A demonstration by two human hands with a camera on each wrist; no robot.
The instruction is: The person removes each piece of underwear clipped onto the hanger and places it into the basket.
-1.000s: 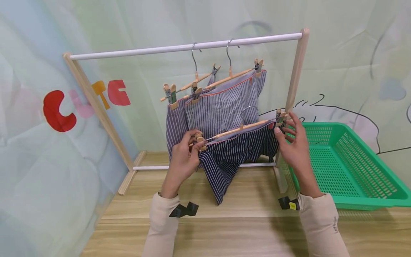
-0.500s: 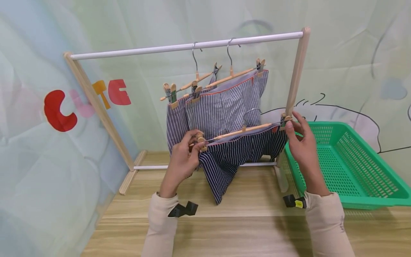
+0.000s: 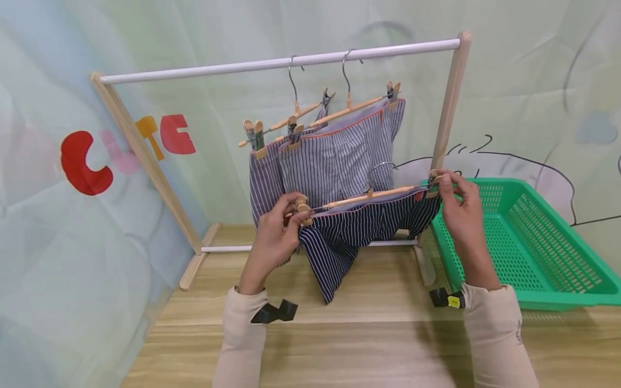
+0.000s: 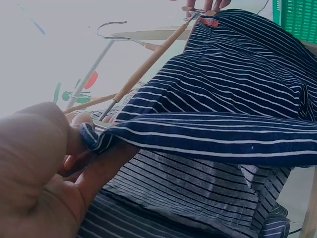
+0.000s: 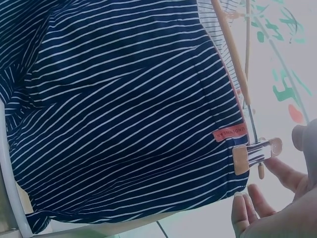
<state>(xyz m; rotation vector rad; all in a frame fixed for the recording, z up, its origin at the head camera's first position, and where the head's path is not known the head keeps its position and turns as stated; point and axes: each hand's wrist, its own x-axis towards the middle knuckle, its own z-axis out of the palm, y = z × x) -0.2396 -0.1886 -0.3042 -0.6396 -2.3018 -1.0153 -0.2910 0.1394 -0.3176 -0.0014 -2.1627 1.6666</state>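
Note:
Navy striped boxer shorts (image 3: pixel 359 223) with a red "UNDERWEAR" tag (image 5: pixel 230 133) hang from a clip hanger (image 3: pixel 371 195), whose metal hook points away. At its left end, my left hand (image 3: pixel 274 237) pinches the wooden clip (image 3: pixel 303 209) by the waistband corner, partly hidden by fingers in the left wrist view. My right hand (image 3: pixel 463 221) is at the other clip (image 5: pixel 257 153), which grips the waistband. In the right wrist view its index finger (image 5: pixel 287 173) touches that clip and the thumb is slightly apart from it.
Behind stands a wooden rack with a white rail (image 3: pixel 218 67). Two more clip hangers on it carry light striped shorts (image 3: pixel 339 156) and purple-grey striped shorts (image 3: pixel 266 183). A green plastic basket (image 3: pixel 524 299) sits on the table (image 3: pixel 349 345) at right, by the rack's foot.
My right hand has moved a little to the right, and the right clip with it, drawing the waistband out wider. My left hand stays on the left clip.

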